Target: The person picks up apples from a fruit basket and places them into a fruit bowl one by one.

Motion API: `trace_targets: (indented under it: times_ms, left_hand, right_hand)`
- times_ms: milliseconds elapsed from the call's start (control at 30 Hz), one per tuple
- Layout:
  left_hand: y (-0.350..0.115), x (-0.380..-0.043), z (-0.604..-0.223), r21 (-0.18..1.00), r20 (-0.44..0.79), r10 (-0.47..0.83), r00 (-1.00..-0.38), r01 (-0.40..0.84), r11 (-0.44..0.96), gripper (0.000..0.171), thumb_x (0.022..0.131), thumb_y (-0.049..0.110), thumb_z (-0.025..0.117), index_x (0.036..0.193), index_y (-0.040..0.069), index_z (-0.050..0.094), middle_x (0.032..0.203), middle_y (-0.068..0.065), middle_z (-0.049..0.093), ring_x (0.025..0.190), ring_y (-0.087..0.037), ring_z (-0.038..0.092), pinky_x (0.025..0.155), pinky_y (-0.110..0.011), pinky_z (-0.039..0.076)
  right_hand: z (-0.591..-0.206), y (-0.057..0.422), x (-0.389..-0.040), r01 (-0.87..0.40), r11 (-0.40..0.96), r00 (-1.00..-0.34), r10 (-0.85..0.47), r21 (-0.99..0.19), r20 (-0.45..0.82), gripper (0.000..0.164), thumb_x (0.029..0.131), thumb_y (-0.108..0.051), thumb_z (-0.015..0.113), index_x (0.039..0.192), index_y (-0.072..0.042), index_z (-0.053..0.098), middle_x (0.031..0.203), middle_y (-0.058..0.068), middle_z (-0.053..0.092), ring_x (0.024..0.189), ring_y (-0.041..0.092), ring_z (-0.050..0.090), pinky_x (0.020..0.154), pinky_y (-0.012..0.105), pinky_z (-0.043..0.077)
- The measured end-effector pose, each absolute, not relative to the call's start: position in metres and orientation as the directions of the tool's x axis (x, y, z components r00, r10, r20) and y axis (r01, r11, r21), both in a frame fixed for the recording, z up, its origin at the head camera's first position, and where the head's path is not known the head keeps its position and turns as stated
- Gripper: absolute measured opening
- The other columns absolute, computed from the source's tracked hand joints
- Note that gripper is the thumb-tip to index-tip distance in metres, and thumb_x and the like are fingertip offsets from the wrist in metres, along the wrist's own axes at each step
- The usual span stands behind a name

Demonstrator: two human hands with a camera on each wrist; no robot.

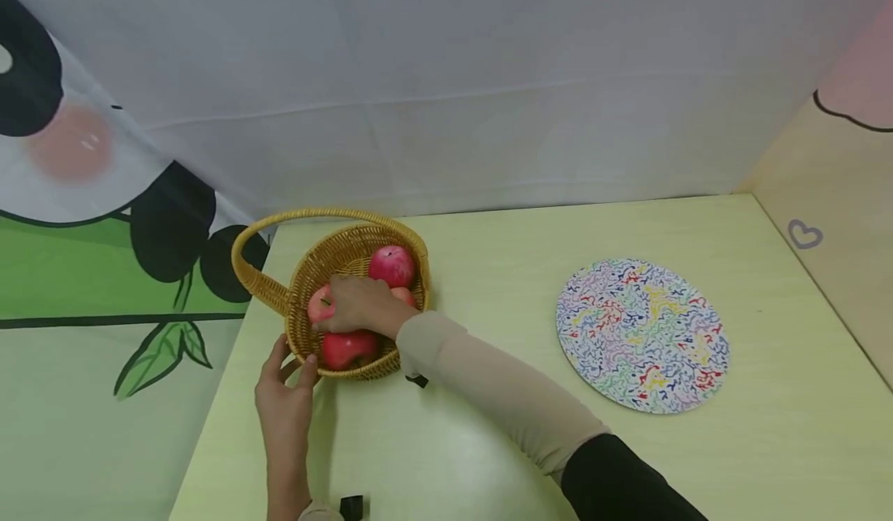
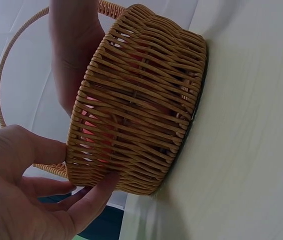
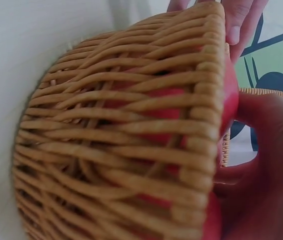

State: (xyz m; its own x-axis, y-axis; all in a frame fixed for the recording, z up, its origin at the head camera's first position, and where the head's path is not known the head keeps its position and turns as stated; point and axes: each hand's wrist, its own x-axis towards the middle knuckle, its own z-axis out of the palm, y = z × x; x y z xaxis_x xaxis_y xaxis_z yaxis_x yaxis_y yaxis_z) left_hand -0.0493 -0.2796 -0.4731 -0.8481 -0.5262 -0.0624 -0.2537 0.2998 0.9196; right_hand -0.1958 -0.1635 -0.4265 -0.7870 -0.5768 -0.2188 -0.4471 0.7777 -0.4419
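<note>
A woven wicker basket [image 1: 335, 256] with a tall arched handle stands on the table's left side and holds several red apples. My right hand [image 1: 363, 304] reaches down into it and grips the apple [image 1: 320, 304] by the left wall, fingers on its far side and thumb on its near side. Another apple [image 1: 349, 350] lies nearest me, and a darker one [image 1: 392, 266] sits at the back. Part of a further apple [image 1: 404, 296] shows behind my right wrist. My left hand [image 1: 287, 389] holds the basket's near-left rim, its fingers pressing the woven wall [image 2: 136, 100].
A round board [image 1: 643, 336] with a multicoloured squiggle pattern lies flat on the pale table [image 1: 488, 428], to the right of the basket. White cloth [image 1: 488, 141] hangs behind the table. A panel with a heart drawing [image 1: 805, 235] borders the right side.
</note>
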Motion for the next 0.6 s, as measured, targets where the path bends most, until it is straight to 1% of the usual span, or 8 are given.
trace_targets:
  times_ms: [233, 300, 400, 500, 533, 600]
  left_hand:
    - [-0.2796, -0.0491, -0.4726, 0.924, -0.074, -0.532, -0.844, -0.259, 0.282, 0.068, 0.104, 0.012, 0.062, 0.165, 0.013, 0.033, 0.163, -0.013, 0.041, 0.132, -0.023, 0.049, 0.075, -0.001, 0.054]
    - [-0.2795, -0.0492, -0.4730, 0.926, -0.077, -0.532, -0.843, -0.258, 0.274, 0.068, 0.104, 0.012, 0.062, 0.165, 0.013, 0.033, 0.163, -0.013, 0.042, 0.131, -0.022, 0.049, 0.076, -0.001, 0.054]
    - [-0.2793, -0.0492, -0.4739, 0.930, -0.078, -0.533, -0.842, -0.254, 0.266, 0.068, 0.104, 0.011, 0.063, 0.164, 0.013, 0.033, 0.163, -0.013, 0.042, 0.130, -0.020, 0.049, 0.076, -0.002, 0.055]
    - [-0.2794, -0.0491, -0.4750, 0.931, -0.072, -0.535, -0.842, -0.250, 0.267, 0.068, 0.103, 0.011, 0.063, 0.164, 0.013, 0.033, 0.162, -0.014, 0.042, 0.129, -0.019, 0.050, 0.076, -0.002, 0.055]
    - [-0.2794, -0.0492, -0.4754, 0.931, -0.070, -0.534, -0.842, -0.248, 0.268, 0.067, 0.103, 0.011, 0.063, 0.164, 0.013, 0.034, 0.162, -0.014, 0.043, 0.128, -0.019, 0.050, 0.076, -0.002, 0.055]
    - [-0.2795, -0.0493, -0.4759, 0.932, -0.066, -0.533, -0.844, -0.242, 0.268, 0.067, 0.103, 0.011, 0.063, 0.164, 0.013, 0.034, 0.162, -0.015, 0.043, 0.129, -0.021, 0.050, 0.076, -0.002, 0.055]
  right_hand:
    - [-0.4265, -0.1696, -0.1976, -0.408, 0.798, -0.797, -0.548, -0.443, -0.254, 0.069, 0.088, -0.064, 0.071, 0.142, -0.023, 0.056, 0.135, -0.008, 0.066, 0.115, 0.016, 0.065, 0.098, 0.044, 0.056]
    - [-0.4266, -0.1708, -0.1977, -0.399, 0.804, -0.799, -0.541, -0.441, -0.263, 0.070, 0.088, -0.064, 0.071, 0.144, -0.024, 0.055, 0.139, -0.009, 0.064, 0.116, 0.015, 0.065, 0.099, 0.044, 0.055]
    - [-0.4271, -0.1717, -0.1977, -0.391, 0.809, -0.800, -0.534, -0.439, -0.273, 0.078, 0.088, -0.064, 0.071, 0.152, -0.024, 0.049, 0.150, -0.010, 0.058, 0.122, 0.016, 0.064, 0.102, 0.044, 0.055]
    - [-0.4277, -0.1716, -0.1979, -0.394, 0.806, -0.798, -0.539, -0.442, -0.271, 0.082, 0.089, -0.063, 0.071, 0.156, -0.024, 0.046, 0.155, -0.010, 0.054, 0.126, 0.016, 0.063, 0.104, 0.045, 0.054]
    - [-0.4280, -0.1713, -0.1980, -0.394, 0.803, -0.799, -0.540, -0.447, -0.266, 0.081, 0.089, -0.063, 0.072, 0.155, -0.024, 0.047, 0.153, -0.010, 0.056, 0.125, 0.017, 0.063, 0.104, 0.045, 0.054]
    - [-0.4283, -0.1701, -0.1983, -0.401, 0.792, -0.801, -0.547, -0.460, -0.244, 0.074, 0.088, -0.062, 0.072, 0.148, -0.023, 0.053, 0.145, -0.009, 0.062, 0.118, 0.017, 0.065, 0.101, 0.046, 0.055]
